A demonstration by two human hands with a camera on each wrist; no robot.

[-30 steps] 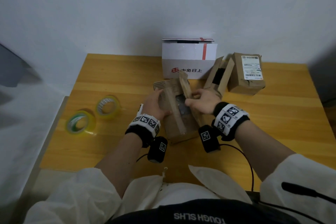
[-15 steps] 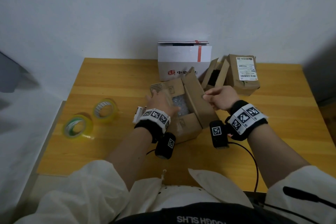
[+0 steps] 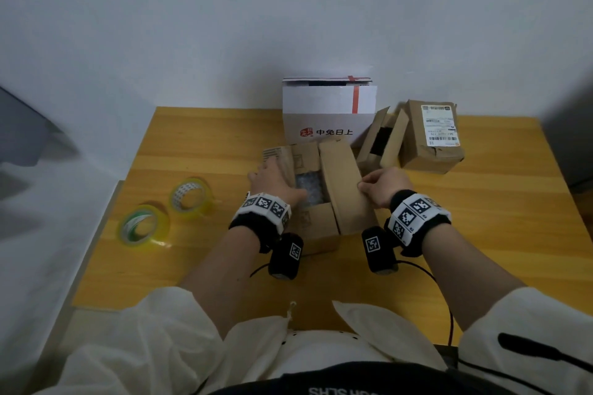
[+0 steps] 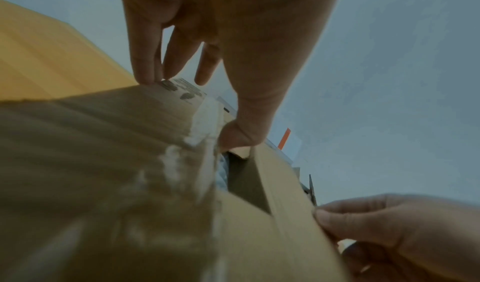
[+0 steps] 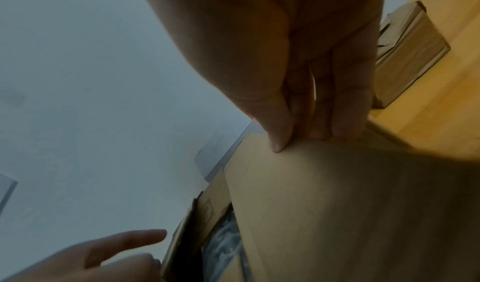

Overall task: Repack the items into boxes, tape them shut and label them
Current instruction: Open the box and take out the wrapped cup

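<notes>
A brown cardboard box (image 3: 321, 228) stands open at the table's middle, with a bubble-wrapped item (image 3: 309, 191) inside. My left hand (image 3: 272, 176) lies on the left flap (image 3: 282, 154), fingers fairly straight toward its far edge. The thumb (image 4: 233, 139) sits at the flap's inner edge by the opening. My right hand (image 3: 369, 184) pinches the outer edge of the right flap (image 3: 345, 183), which leans out to the right. In the right wrist view the thumb (image 5: 278, 141) presses on that flap's face and the fingers are behind it.
Two rolls of clear tape (image 3: 142, 224) (image 3: 192, 195) lie at the left of the wooden table (image 3: 192, 266). A white box with a red stripe (image 3: 330, 112) stands at the back. An open small brown box (image 3: 382, 141) and a labelled brown box (image 3: 431, 135) are at the back right.
The two top flaps stood nearly upright together a second ago; now they are spread apart. My right hand has drawn its flap rightward and my left hand has moved left onto the other flap.
</notes>
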